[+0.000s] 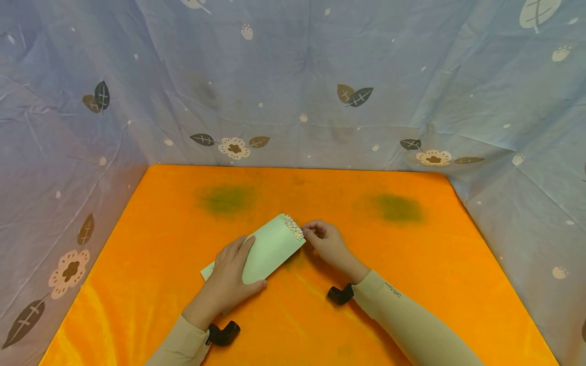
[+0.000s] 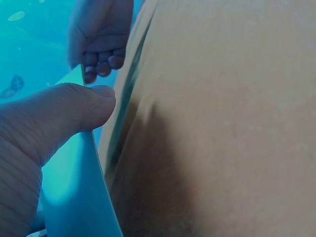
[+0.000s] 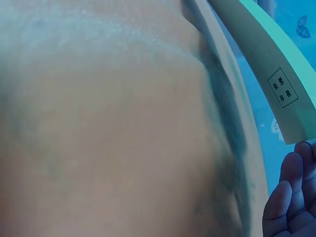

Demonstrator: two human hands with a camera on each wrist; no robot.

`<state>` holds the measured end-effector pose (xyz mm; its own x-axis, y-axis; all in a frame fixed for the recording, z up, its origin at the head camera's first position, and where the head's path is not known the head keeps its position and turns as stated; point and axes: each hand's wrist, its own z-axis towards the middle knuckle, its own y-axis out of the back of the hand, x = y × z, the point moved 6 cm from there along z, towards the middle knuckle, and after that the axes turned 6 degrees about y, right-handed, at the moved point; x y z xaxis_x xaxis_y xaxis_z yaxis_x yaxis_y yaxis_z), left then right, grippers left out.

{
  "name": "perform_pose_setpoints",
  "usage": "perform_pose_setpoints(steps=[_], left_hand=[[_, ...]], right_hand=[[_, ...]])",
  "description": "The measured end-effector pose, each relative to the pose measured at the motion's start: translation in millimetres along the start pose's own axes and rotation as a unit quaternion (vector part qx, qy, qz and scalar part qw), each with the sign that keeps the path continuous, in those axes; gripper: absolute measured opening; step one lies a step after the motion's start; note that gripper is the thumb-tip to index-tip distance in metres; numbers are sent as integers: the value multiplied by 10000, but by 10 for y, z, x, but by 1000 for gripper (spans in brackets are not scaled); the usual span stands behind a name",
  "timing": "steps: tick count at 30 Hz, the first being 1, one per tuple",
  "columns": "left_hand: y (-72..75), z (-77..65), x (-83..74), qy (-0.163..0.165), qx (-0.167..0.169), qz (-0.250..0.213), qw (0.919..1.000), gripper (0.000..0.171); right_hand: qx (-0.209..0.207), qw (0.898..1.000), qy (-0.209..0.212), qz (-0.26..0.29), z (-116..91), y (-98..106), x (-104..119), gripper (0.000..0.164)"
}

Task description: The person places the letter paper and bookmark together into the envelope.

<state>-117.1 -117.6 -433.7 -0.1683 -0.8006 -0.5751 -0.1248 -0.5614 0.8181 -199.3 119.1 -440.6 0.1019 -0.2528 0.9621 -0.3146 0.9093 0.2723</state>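
A pale green paper envelope (image 1: 273, 249) slants up to the right above the orange cloth. My left hand (image 1: 231, 274) grips its lower left part, with the thumb along the near edge and the fingers over the top. From its upper right end a strip of a glittery, speckled insert (image 1: 294, 227) shows; the rest is hidden inside. My right hand (image 1: 327, 246) has thumb and index fingertips pinched together at the edge of that insert. In the right wrist view, a printed stamp box (image 3: 283, 88) marks the envelope's underside, and the right fingers (image 3: 292, 170) curl just below its corner.
An orange velvety cloth (image 1: 426, 284) covers the table, with two dark greenish patches toward the back. A grey-blue curtain (image 1: 293, 66) with leaves and flowers encloses the back and both sides. Black wrist pieces (image 1: 341, 294) sit at both sleeve cuffs.
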Motion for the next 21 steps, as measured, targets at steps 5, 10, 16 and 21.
perform_pose_setpoints(steps=[5,10,16,21], left_hand=[[6,11,-4,-18,-36,39,10000,100],[15,17,-9,-36,-39,51,10000,100],[29,22,-18,-111,-72,46,9999,101],[31,24,-18,-139,-94,44,9998,101]], right_hand=[[136,9999,0,23,-35,-23,220,22],[206,9997,55,96,-34,-48,267,22],[180,9997,186,-18,18,-60,66,26],[281,9992,197,-213,22,-91,28,33]])
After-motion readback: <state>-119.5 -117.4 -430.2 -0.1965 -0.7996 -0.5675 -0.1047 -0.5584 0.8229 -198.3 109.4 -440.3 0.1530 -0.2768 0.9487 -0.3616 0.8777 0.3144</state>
